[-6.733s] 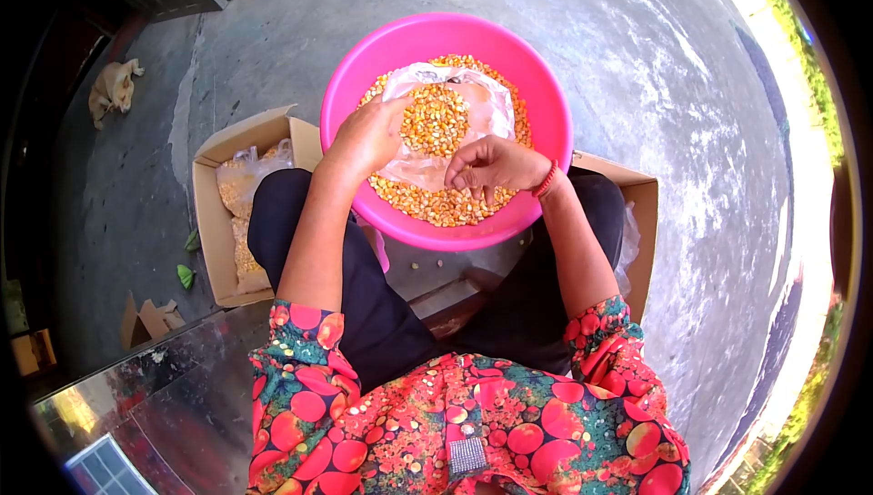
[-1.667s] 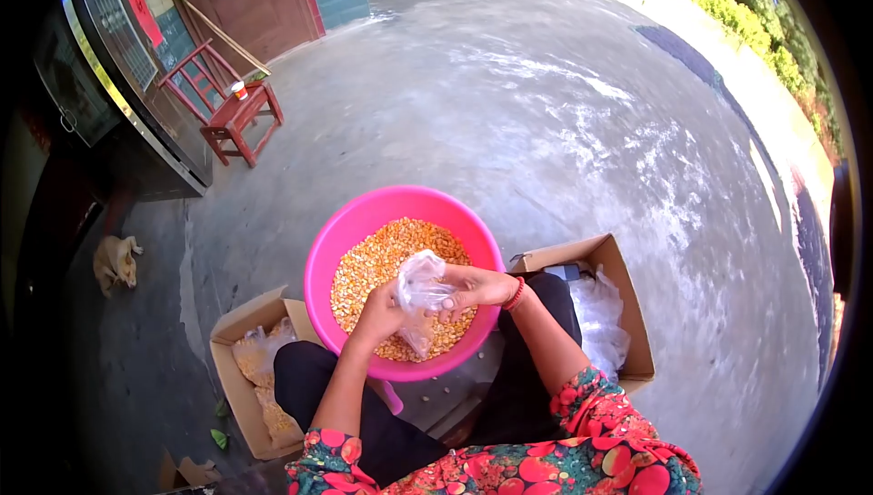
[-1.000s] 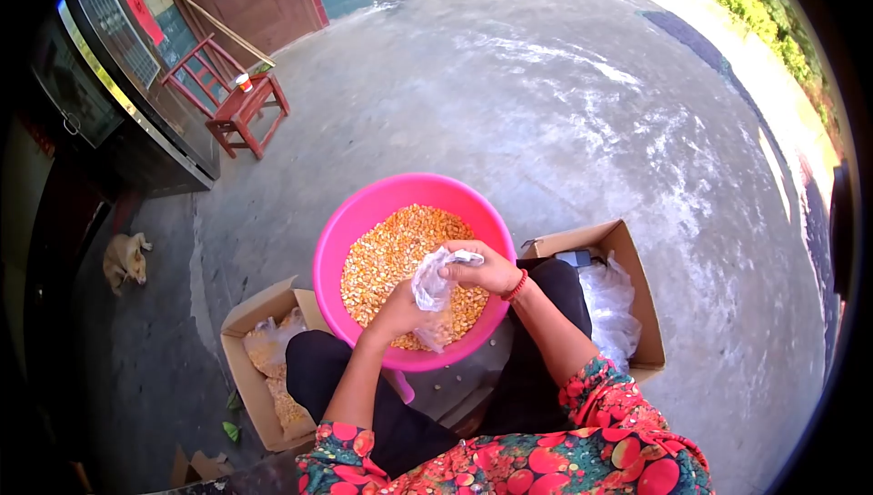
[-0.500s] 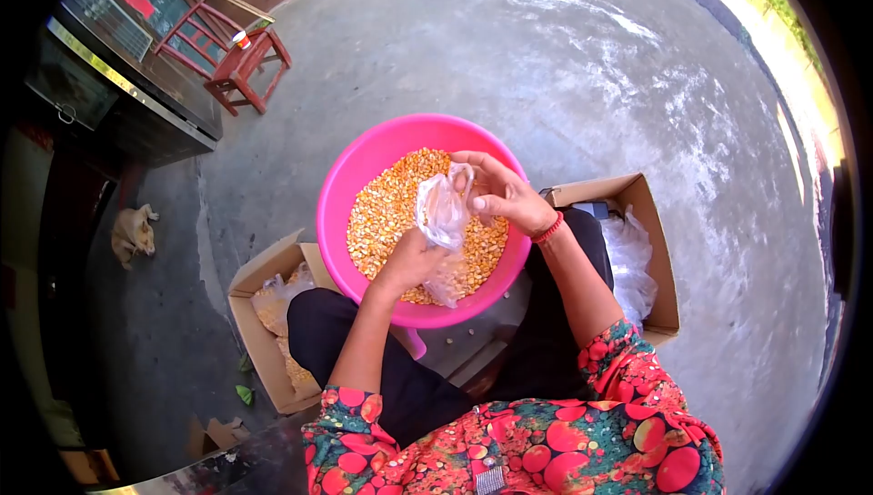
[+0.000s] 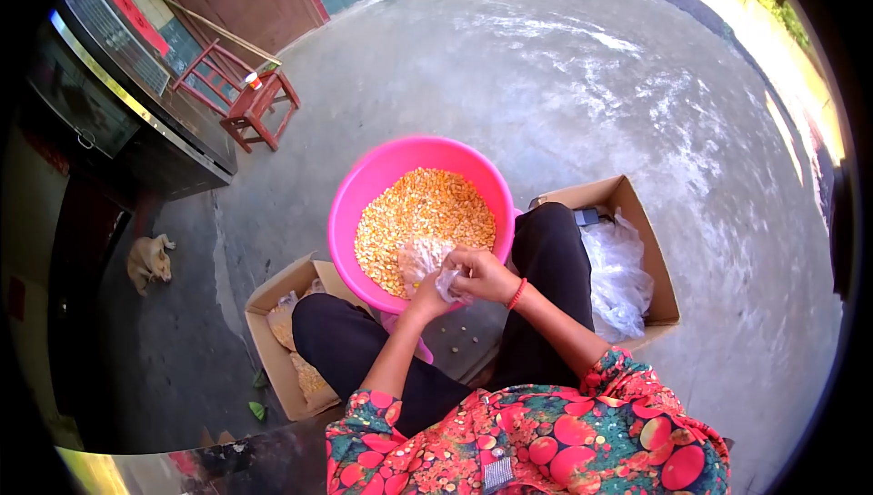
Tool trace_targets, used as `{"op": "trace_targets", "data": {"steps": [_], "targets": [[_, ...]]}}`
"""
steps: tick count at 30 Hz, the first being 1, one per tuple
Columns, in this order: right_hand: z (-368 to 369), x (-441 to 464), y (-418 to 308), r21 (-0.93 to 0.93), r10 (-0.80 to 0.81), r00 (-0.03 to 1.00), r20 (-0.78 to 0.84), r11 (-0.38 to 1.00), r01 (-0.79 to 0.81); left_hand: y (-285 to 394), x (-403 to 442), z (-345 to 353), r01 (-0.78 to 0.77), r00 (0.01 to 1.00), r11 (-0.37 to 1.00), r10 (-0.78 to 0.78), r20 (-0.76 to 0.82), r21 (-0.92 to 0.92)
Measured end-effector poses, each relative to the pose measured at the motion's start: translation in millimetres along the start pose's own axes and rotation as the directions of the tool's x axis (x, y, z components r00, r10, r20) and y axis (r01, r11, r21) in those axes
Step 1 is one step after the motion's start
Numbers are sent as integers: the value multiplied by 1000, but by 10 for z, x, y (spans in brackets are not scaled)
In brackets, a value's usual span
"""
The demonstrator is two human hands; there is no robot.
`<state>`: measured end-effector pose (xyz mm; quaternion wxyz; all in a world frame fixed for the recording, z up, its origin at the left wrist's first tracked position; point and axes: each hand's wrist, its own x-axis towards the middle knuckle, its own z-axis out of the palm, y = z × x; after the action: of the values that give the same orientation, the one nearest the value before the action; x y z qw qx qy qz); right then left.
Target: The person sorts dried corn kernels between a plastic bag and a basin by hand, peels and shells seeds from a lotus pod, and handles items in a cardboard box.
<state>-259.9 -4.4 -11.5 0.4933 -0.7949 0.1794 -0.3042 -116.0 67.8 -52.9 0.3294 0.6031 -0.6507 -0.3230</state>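
A pink basin (image 5: 342, 213) between my knees holds loose yellow corn kernels (image 5: 427, 202). Over its near side, a clear plastic bag (image 5: 420, 257) lies against the kernels. My left hand (image 5: 427, 299) is closed on the near part of this bag, its fingers partly hidden. On the bag's other side, my right hand (image 5: 484, 274) pinches the plastic, and a crumpled bit shows between the two hands. Whether the bag has kernels inside, I cannot tell.
On the left, a cardboard box (image 5: 265, 298) holds bags of corn. Another box (image 5: 662, 286) on the right contains clear plastic bags (image 5: 618, 268). A dog (image 5: 148, 263) lies at far left, near a cabinet (image 5: 186, 163). A red chair (image 5: 245, 113) stands beyond.
Both hands have drawn closer together and nearer my body with the bag. My right hand has gone from spreading the bag's mouth to pinching the plastic. The view has shifted slightly.
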Motion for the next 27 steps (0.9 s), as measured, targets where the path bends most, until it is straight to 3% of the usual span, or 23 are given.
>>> {"op": "trace_targets", "data": {"steps": [2,4,5,8,9,12,14,16,17,18,20,21,23,24,25,27], "targets": [[99,-109,-120,53,118,991,-64,992,-115,18,-61,-17,-18,999,992,13,37,121],[161,-188,-194,230,148,984,-99,965,-122,102,-69,-35,89,996,972,-88,-13,217],[148,-205,-231,214,114,990,-87,973,-93,144,-104,-26,89,990,990,-77,-117,105],[72,-249,-429,276,39,996,-84,961,-14,109,-115,50,58,982,992,-36,-185,115],[-3,-269,-566,213,82,994,-76,975,-64,135,-82,74,-23,975,999,29,-220,29],[-21,-282,-538,213,28,983,-182,977,11,124,-18,82,-188,961,979,166,-223,-79],[-48,-275,-585,198,-20,970,-240,978,69,-68,-5,120,-183,955,983,182,-234,15],[-90,-289,-790,104,7,965,-262,994,21,-93,20,115,-154,923,985,172,-343,81],[-73,-281,-815,133,21,972,-235,991,11,-118,16,119,-140,923,989,111,-369,-53],[-59,-280,-876,142,-75,968,-238,984,111,-109,42,100,-147,921,988,119,-371,-49],[-11,-239,-804,-79,-288,936,-201,957,278,-127,21,65,-234,923,968,191,-335,-92],[-13,-243,-842,-69,-286,938,-196,958,278,-70,-44,64,-197,919,969,131,-372,-146],[-55,-252,-940,-139,-405,913,-42,908,396,-116,-39,31,-220,902,967,152,-403,-127],[-112,-268,-985,-133,-404,914,-42,909,396,-31,-38,2,-259,882,959,188,-432,-111],[-191,-305,-1021,-222,-342,940,2,916,334,60,-95,14,-191,917,953,89,-390,-233],[-341,-375,-869,-323,-251,968,28,914,246,-23,-100,23,-116,942,966,32,-335,-233]]}}
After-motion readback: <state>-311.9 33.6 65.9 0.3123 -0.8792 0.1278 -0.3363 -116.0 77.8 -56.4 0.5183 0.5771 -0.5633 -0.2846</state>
